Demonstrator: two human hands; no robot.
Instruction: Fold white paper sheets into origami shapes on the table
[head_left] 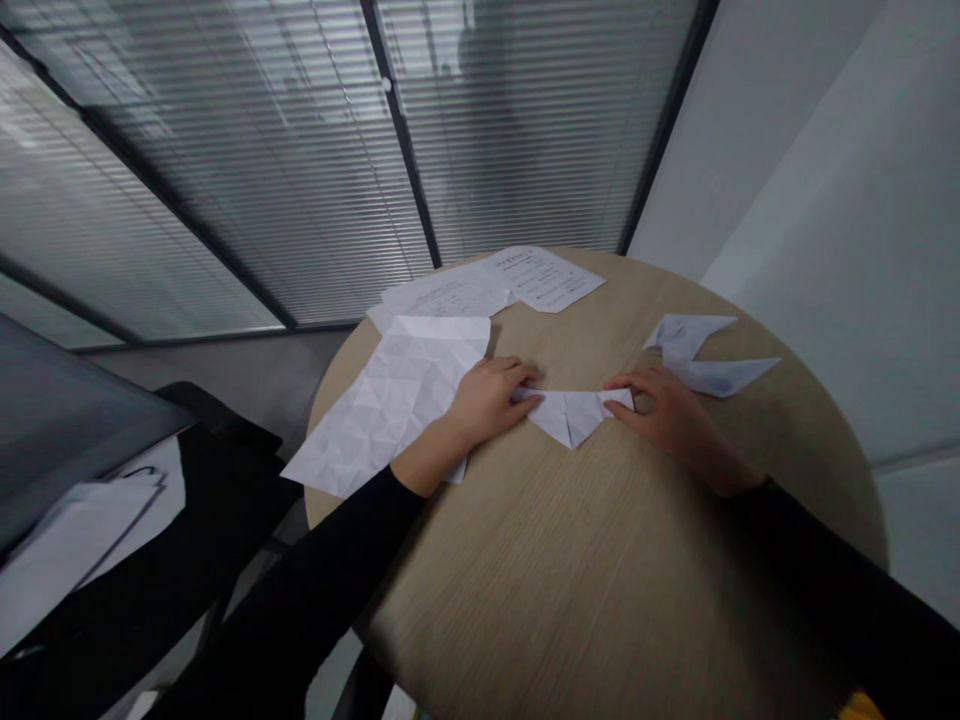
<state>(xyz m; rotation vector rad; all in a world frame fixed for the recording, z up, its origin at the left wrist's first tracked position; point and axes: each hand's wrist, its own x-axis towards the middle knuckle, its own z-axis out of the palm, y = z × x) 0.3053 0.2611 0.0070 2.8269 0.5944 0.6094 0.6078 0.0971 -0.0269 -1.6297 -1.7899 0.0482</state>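
A small piece of folded white paper (568,415) lies on the round wooden table, its long straight edge facing away from me and a point facing toward me. My left hand (491,398) pinches its left end, and that end is partly hidden by the fingers. At the other end, my right hand (660,408) grips the corner between thumb and fingers. Under and beside my left wrist spreads a creased white sheet (397,385). Just beyond my right hand sits a folded paper shape (709,365) with two pointed arms.
Printed sheets (517,278) lie at the far edge of the round table (570,580). Behind stands a glass partition with blinds (525,130), and a pale wall (840,200) rises on the right. On the left, a black chair (225,490) holds papers (90,530).
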